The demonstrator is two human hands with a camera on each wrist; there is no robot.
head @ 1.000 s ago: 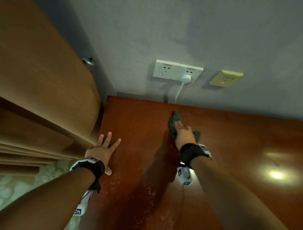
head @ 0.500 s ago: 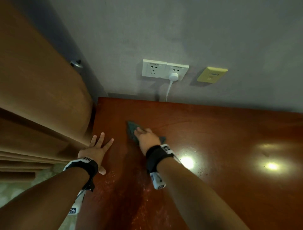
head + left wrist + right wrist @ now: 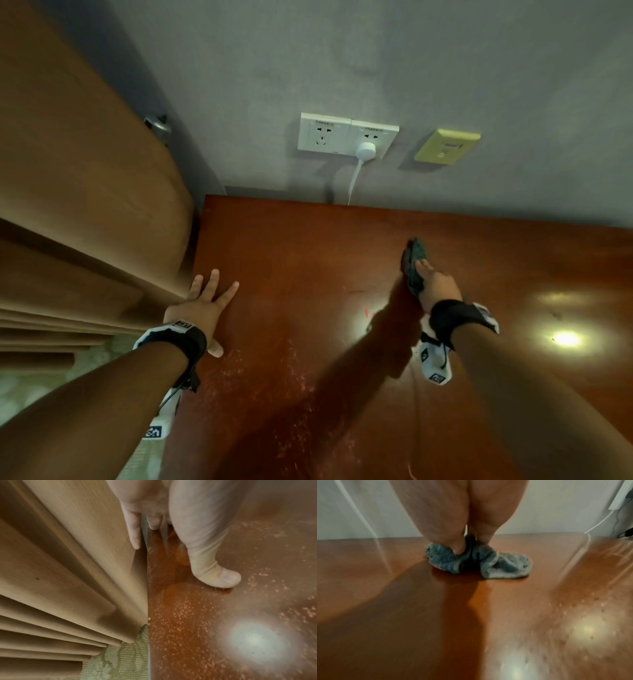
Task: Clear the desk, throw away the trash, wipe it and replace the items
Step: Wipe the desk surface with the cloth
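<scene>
The reddish-brown desk [image 3: 308, 246] has nothing on it but my hands and a cloth. My right hand [image 3: 435, 287] presses a crumpled blue-grey cloth [image 3: 414, 267] onto the desk, right of centre and toward the back wall. In the right wrist view the cloth [image 3: 496, 563] is bunched under the hand, and the thumb [image 3: 457, 545] digs into a fold of it. My left hand [image 3: 205, 301] lies flat at the desk's left edge with its fingers [image 3: 135, 534] spread and nothing in it.
Pale specks of dust [image 3: 274, 377] cover the near part of the desk. A wooden cabinet [image 3: 85, 171] stands tight against the left edge. On the wall behind are white sockets [image 3: 322, 137] with a plugged cable [image 3: 364, 150] and a yellow plate [image 3: 447, 145]. Carpet [image 3: 20, 387] shows lower left.
My right hand swept the cloth left across the desk, then back to the right and farther toward the wall. The left hand stayed flat at the left edge.
</scene>
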